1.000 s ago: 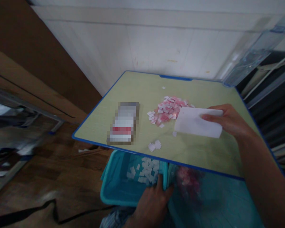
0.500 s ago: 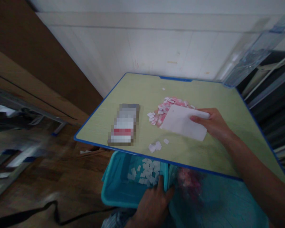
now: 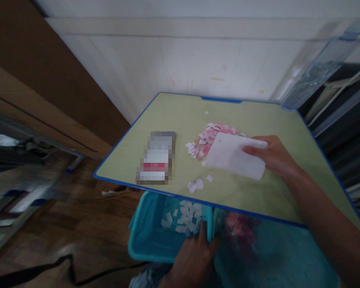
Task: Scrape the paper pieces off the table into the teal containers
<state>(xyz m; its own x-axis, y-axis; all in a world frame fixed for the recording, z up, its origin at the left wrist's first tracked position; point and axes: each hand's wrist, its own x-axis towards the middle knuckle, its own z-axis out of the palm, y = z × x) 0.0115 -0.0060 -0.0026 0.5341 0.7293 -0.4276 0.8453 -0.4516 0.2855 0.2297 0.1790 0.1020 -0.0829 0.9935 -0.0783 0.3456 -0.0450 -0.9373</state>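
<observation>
My right hand (image 3: 271, 157) pinches a thin white flat sheet, a card with rounded corners and a small hole (image 3: 234, 154), thumb on top. Beside the card's left edge lies a heap of small pink and white paper pieces (image 3: 211, 138), partly hidden by it. Several white pieces (image 3: 195, 185) lie apart near the board's front edge. Down below, my left hand (image 3: 195, 254) grips the rim of a teal bin (image 3: 153, 256), index finger on the inner side and thumb on the outer. White paper pieces (image 3: 187, 218) lie inside that bin.
The blue-edged folding table (image 3: 132, 152) stands against a white wall. A phone with a blurred screen (image 3: 157, 158) lies on its left side. A clear plastic bag with pink contents (image 3: 240, 230) is in a second teal container. A clear bottle (image 3: 312, 74) stands at the right back.
My right hand and the card have shifted slightly right, and a small white piece now shows at the card's lower left corner. My left hand has stayed in place.
</observation>
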